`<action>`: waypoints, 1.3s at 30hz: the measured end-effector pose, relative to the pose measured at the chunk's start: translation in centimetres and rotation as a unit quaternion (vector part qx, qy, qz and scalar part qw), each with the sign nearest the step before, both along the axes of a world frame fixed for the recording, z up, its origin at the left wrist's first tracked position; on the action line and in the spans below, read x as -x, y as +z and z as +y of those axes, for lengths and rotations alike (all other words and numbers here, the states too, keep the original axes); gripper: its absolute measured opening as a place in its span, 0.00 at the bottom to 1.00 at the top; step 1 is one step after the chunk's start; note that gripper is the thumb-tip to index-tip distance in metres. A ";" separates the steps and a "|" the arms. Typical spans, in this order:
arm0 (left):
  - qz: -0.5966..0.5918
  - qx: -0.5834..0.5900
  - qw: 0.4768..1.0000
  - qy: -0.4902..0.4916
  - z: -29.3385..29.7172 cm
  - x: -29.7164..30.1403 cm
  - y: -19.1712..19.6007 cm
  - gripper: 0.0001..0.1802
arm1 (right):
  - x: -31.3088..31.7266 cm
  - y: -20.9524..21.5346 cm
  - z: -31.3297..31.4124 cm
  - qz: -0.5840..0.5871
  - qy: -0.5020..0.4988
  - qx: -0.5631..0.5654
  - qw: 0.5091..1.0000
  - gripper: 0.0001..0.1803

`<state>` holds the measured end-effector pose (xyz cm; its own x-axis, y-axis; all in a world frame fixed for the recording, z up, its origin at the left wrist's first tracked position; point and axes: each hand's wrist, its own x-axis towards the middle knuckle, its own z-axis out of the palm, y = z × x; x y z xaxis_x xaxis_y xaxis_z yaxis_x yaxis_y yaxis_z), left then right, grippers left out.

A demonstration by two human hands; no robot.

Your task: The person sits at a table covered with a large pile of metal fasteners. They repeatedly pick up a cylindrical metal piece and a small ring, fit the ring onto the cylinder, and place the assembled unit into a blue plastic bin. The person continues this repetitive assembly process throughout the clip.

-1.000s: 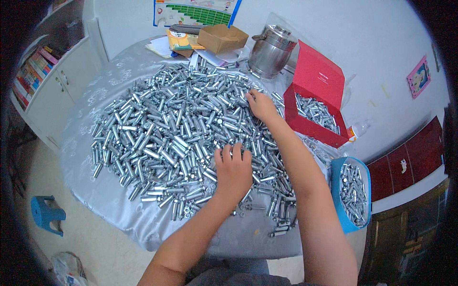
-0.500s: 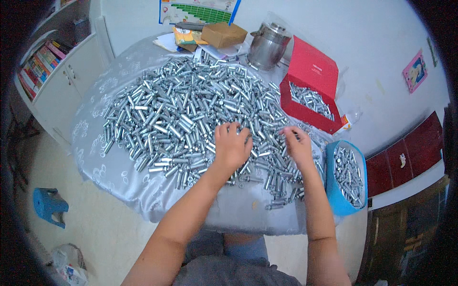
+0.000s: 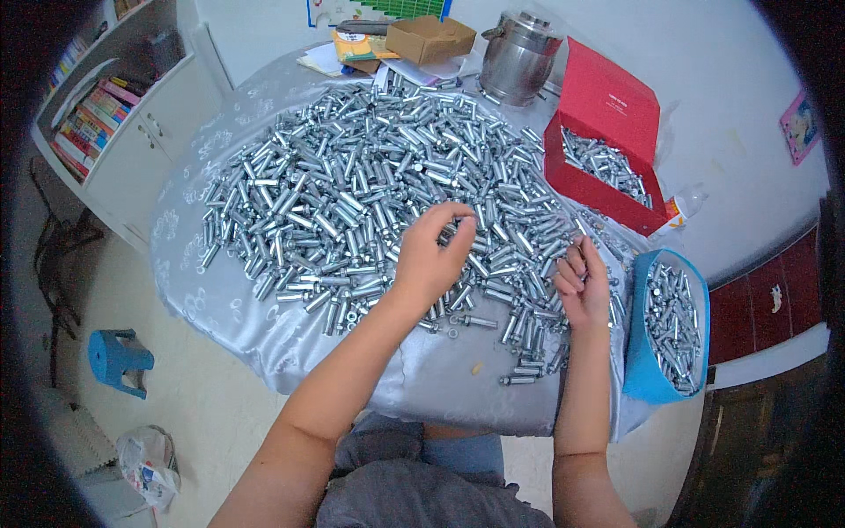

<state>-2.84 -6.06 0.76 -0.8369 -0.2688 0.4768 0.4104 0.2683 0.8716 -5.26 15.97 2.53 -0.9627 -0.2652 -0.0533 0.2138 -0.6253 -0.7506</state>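
A person sits at a round table draped in a silvery patterned tablecloth [image 3: 220, 290], which is heaped with a broad pile of metal expansion bolts [image 3: 352, 185]. The left hand [image 3: 431, 260] hovers over the near edge of the pile, fingers curled inward and pinched together over what looks like a bolt or two, though what exactly it grips cannot be told. The right hand [image 3: 583, 286] lies at the pile's right edge, palm turned up, fingers loosely bent around a few bolts. Just right of it stands a blue container [image 3: 642, 370] filled with bolts. Farther back, an open red box [image 3: 607, 114] holds more bolts. A steel pot [image 3: 519, 57] and a cardboard box [image 3: 431, 40] stand at the far side. A blue stool [image 3: 119, 359] sits on the floor to the left.
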 end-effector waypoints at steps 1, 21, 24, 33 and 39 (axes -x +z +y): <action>-0.032 -0.144 0.986 -0.084 0.3 -0.1 0.1 0.09 | 0.0 -0.2 0.2 -0.031 0.010 0.049 0.998 0.10; -0.115 0.275 0.953 0.053 -11.5 9.2 5.7 0.18 | -0.3 -0.2 0.2 -0.124 0.025 0.014 0.992 0.09; -0.186 0.316 0.912 0.183 -21.7 17.5 3.6 0.15 | -1.4 1.1 -0.8 -0.121 0.014 -0.021 0.992 0.09; -0.389 0.248 0.850 0.254 -33.0 29.5 -1.6 0.12 | -1.9 2.1 -0.5 -0.144 0.008 -0.047 0.988 0.11; -0.495 0.206 0.816 0.215 -29.1 33.8 -0.8 0.13 | -1.9 2.6 -0.6 -0.187 -0.026 -0.045 0.981 0.11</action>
<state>-36.60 -35.15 -0.08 -0.7374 -0.6270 -0.2511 -0.6495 0.5564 0.5182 -3.34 15.40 5.09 -0.8832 -0.1936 -0.4272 0.4547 -0.5768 -0.6786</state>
